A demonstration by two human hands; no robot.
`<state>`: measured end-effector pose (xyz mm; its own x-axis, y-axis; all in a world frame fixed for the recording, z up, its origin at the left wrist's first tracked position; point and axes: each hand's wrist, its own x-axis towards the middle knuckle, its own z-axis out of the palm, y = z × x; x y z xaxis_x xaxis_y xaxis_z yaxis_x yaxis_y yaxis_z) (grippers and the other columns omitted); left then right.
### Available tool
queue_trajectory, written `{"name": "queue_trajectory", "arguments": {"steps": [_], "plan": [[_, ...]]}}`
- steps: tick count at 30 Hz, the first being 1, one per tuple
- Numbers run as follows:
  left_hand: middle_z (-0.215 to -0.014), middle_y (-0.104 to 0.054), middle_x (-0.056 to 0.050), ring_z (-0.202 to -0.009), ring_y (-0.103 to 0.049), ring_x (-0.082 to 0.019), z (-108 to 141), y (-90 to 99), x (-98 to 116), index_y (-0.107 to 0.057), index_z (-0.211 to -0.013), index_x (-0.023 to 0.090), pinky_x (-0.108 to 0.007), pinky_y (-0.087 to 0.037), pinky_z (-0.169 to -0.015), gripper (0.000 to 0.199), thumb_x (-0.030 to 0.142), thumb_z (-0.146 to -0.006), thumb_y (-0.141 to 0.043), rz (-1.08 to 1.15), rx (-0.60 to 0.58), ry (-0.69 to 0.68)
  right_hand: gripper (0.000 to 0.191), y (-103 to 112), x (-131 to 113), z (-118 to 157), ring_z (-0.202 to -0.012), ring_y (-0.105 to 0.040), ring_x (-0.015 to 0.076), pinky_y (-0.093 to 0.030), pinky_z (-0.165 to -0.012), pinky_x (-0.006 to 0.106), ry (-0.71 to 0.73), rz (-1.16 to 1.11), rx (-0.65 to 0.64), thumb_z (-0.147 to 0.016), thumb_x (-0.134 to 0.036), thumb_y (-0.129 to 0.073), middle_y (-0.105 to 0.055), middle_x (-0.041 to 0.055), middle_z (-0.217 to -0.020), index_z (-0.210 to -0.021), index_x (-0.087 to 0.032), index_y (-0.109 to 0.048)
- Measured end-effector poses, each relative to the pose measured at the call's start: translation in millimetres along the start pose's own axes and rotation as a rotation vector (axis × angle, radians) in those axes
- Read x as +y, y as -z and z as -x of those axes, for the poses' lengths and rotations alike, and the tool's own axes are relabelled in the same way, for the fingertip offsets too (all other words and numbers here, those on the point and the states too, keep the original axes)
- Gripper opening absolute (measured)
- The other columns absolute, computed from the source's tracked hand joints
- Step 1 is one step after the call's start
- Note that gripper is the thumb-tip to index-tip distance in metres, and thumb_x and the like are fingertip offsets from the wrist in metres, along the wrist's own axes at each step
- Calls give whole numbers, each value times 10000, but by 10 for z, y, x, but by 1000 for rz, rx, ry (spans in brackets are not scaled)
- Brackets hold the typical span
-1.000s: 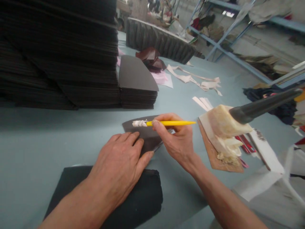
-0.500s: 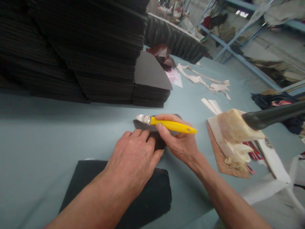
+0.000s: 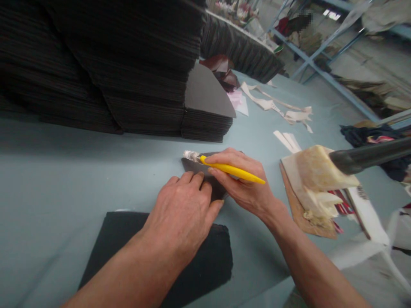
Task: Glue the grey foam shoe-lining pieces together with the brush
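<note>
My right hand [image 3: 247,179] is closed round a brush with a yellow handle [image 3: 237,171]. The brush's whitish, coated bristles [image 3: 192,156] lie at the far left corner of a dark grey piece [image 3: 192,166] on the table. My left hand [image 3: 184,205] rests palm down on that piece, fingers bent and side by side, thumb out to the right; whether it pinches anything is hidden. Under my left forearm lies a larger black sheet [image 3: 205,256].
Tall stacks of black sheets [image 3: 144,85] stand at the back left of the blue-green table [image 3: 64,179]. On the right, a stained yellowish container [image 3: 311,169] with a dark pipe [image 3: 369,156] sits on a brown board [image 3: 293,214]. Cream strips [image 3: 269,105] lie behind.
The brush has shifted slightly left and up along the edge of the dark piece, its handle turned a little. My left hand stays in place on the piece. The view has moved slightly.
</note>
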<state>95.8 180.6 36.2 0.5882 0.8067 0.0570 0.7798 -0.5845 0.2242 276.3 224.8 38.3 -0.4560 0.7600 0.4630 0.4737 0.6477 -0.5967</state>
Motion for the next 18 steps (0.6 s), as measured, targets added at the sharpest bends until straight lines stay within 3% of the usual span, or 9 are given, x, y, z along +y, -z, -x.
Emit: {"name": "queue_trajectory", "arguments": {"steps": [6, 10, 18], "plan": [[-1214, -735, -113, -1141, -679, -354, -1, 0, 12, -758, -1186, 240, -506, -625, -834, 253, 296, -1058, -547, -13, -37, 5, 166, -2, 65, 10, -950, -731, 160, -614, -871, 301, -14, -31, -82, -1042, -233, -671, -767, 31, -1060, -1165, -266, -777], [-1325, -708, -137, -1182, -673, -353, -16, 31, 22, -757, -1195, 221, -504, -639, -851, 304, 344, -1086, -502, -16, -96, 32, 161, 63, 80, 27, -924, -726, 157, -608, -849, 294, -42, 26, -62, -1043, -226, -663, -759, 36, -1050, -1147, -266, -780], [-1291, -717, -119, -1193, -672, -370, -32, 30, 10, -739, -1254, 232, -547, -652, -881, 285, 308, -1070, -536, -7, -105, 28, 169, 12, 52, 27, -965, -724, 154, -608, -888, 300, 4, -13, -66, -1053, -215, -656, -755, 34, -1075, -1178, -260, -759]]}}
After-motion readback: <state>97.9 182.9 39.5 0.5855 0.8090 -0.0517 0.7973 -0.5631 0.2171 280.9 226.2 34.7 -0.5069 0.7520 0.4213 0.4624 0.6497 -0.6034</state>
